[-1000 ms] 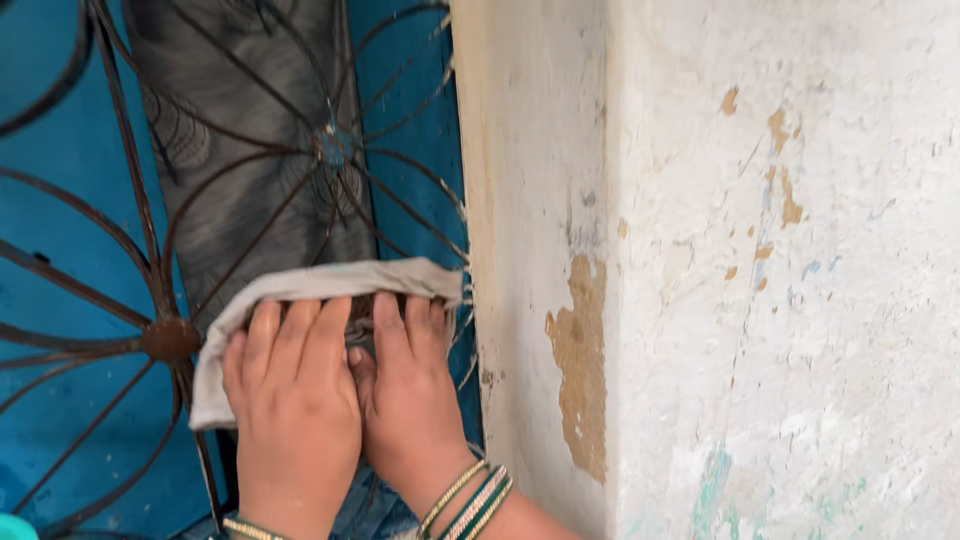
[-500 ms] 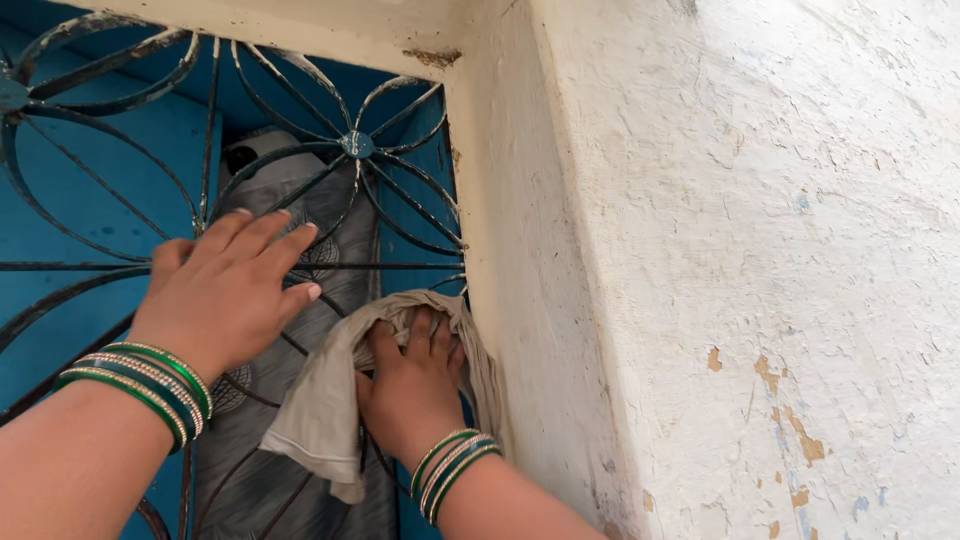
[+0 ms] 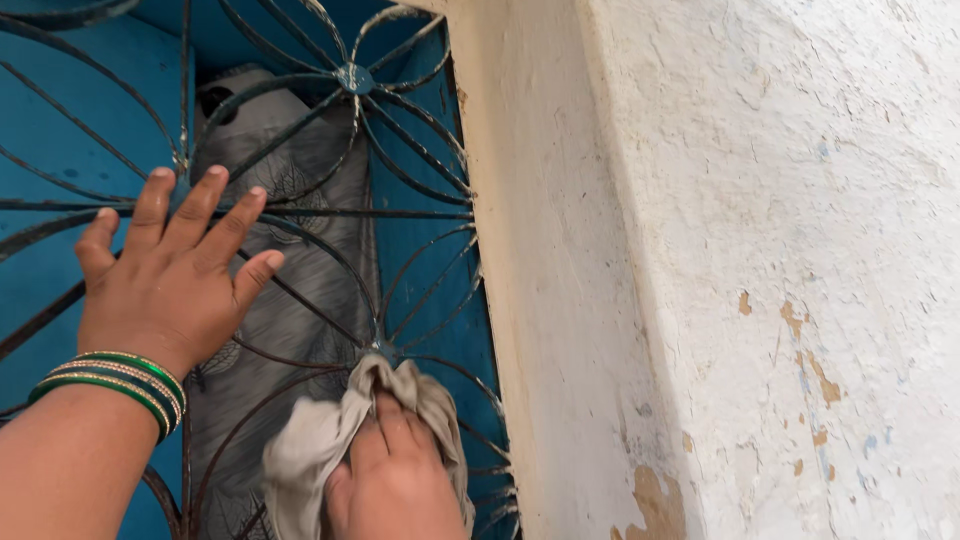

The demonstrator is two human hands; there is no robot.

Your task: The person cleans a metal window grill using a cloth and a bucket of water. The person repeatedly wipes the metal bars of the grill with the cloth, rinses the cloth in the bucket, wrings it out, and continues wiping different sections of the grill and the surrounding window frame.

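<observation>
The left hand [image 3: 165, 285] lies flat against the iron window grille [image 3: 400, 190], palm toward the bars. Its fingers [image 3: 205, 205] are spread apart and straight, the tips resting at a horizontal bar where curved petal-shaped rods meet. Green and gold bangles [image 3: 110, 385] circle the wrist below the fingers.

The right hand [image 3: 395, 485] sits lower, to the right of the left hand's fingers and near the bottom edge of the view. Its fingers [image 3: 385, 430] are pressed together and bear down on a grey cloth [image 3: 315, 450], holding it against the grille at a junction of rods. The cloth is bunched over and beside these fingers, with a loose fold hanging to their left.

Behind the bars, between the two sets of fingers, stands a grey patterned roll of fabric [image 3: 290, 180], upright against a blue surface [image 3: 60, 120]. To the right of the right hand's fingers runs the cream window reveal [image 3: 540, 250], and beyond it a whitewashed wall [image 3: 790, 250] with flaked patches.
</observation>
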